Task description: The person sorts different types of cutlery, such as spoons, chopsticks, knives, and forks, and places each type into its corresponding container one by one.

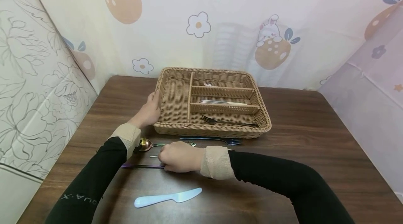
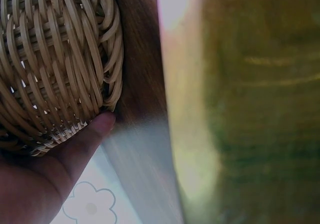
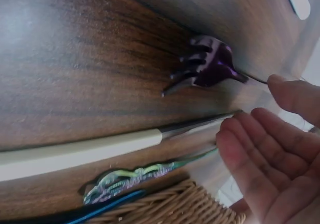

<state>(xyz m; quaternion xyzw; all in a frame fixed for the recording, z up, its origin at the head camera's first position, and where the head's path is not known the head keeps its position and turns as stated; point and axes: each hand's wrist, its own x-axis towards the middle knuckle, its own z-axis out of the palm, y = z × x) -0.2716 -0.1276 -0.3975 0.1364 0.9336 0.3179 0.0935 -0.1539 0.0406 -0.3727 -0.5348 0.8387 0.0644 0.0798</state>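
Observation:
My left hand (image 1: 150, 110) grips the left side of the wicker basket (image 1: 212, 131), a finger lying along its woven outer wall in the left wrist view. My right hand (image 1: 182, 156) is low over a row of cutlery. In the right wrist view its thumb is at the handle of a purple fork (image 3: 215, 67), and its fingertips are beside a white-handled utensil (image 3: 85, 151); a gap shows between thumb and fingers. A gold spoon (image 1: 146, 144) with an ornate handle end lies behind that hand. A blue fork (image 1: 233, 141) is along the basket's front.
A light blue knife (image 1: 168, 197) lies near me on the wooden table (image 1: 292, 140). The basket's front right compartment has a black fork (image 1: 228, 122); the middle one holds a white-handled metal utensil (image 1: 236, 103), the back one a small white-tipped item (image 1: 207, 84). Patterned curtains (image 1: 226, 17) stand behind.

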